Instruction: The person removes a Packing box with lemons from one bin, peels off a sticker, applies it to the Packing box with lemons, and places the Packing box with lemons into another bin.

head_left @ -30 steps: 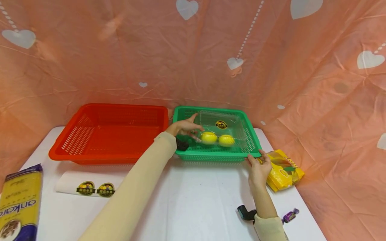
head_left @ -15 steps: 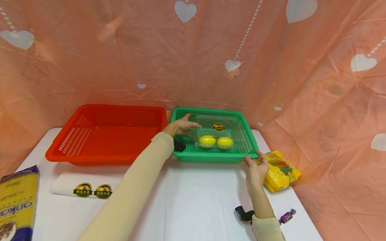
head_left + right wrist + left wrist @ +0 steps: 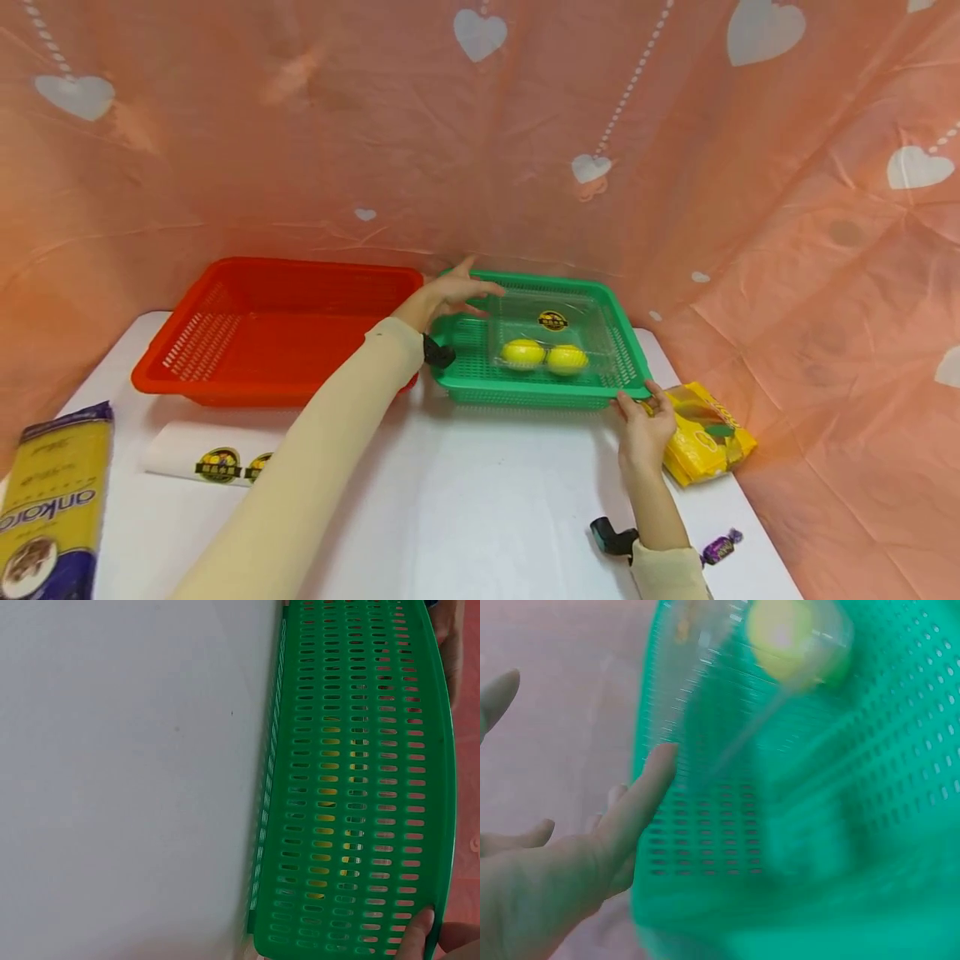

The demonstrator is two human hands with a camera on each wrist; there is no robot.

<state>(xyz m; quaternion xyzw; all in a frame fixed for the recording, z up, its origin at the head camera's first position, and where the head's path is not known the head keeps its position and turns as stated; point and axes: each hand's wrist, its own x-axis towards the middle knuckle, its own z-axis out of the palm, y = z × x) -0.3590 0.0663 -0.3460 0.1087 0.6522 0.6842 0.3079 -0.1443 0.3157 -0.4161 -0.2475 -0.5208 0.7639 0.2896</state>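
Note:
A clear plastic box (image 3: 555, 321) with a dark label holds two yellow lemons (image 3: 567, 359) and lies inside the green basket (image 3: 525, 393). My left hand (image 3: 450, 296) is spread over the basket's back left corner, fingers straight, near the left end of the box. In the left wrist view, the index fingertip of the left hand (image 3: 592, 855) overlaps the box's edge, and the thumb stands apart. At the front right corner, my right hand (image 3: 647, 425) pinches the basket's rim between thumb and fingers. The right wrist view shows the right hand's (image 3: 420, 937) thumb on the outer wall.
To the left stands a red basket (image 3: 247, 398). In front of it lies a white sheet (image 3: 172, 450) with round labels. A yellow ankara packet (image 3: 56, 483) is at far left. Right of the green basket lie a yellow bag (image 3: 701, 450) and a purple-wrapped candy (image 3: 720, 548).
The clear box has settled lower in the green basket. My left hand has come off its left end and moved up and left. The right hand stays at the basket's corner.

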